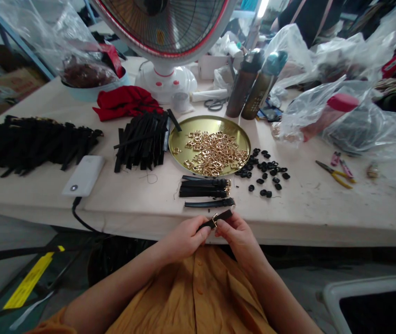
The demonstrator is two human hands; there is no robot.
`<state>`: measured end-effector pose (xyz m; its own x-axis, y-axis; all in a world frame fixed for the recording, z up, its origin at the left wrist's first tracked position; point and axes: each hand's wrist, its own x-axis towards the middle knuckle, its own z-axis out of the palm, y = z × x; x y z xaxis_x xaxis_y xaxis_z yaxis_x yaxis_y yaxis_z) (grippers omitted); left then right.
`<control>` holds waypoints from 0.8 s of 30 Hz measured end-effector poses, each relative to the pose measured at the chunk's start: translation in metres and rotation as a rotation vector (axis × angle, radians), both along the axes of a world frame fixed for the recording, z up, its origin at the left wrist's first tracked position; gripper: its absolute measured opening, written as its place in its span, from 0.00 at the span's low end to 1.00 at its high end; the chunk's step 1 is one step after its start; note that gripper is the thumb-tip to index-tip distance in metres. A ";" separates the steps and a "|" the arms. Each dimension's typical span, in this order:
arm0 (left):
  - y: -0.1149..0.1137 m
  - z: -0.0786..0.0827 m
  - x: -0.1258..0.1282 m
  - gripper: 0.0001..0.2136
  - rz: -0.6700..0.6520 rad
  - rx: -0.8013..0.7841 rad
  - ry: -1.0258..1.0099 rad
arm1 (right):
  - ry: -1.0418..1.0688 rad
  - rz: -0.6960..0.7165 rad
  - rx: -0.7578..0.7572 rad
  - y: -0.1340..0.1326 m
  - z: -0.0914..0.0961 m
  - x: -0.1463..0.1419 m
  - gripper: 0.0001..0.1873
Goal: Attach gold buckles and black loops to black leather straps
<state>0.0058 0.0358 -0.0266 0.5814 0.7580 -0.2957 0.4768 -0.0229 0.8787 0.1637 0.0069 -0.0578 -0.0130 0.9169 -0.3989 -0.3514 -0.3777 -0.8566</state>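
The left hand (pixel 187 235) pinches the lower end of a black strap (pixel 224 215), its fingers hiding the tip; the strap slants up between the hands, bearing a gold buckle (pixel 215 221), to the right hand (pixel 236 232), which grips it beside the buckle at the worktop's (pixel 142 199) near edge. The view cuts off the heap of black straps (pixel 37 144) at far left and, further right, the fan's (pixel 170 30) top; contents of the rightmost plastic bag (pixel 375 111) look unclear.
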 end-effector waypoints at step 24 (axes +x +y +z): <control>-0.005 -0.016 0.011 0.14 0.088 -0.047 0.043 | -0.113 0.068 -0.018 -0.009 -0.009 0.001 0.12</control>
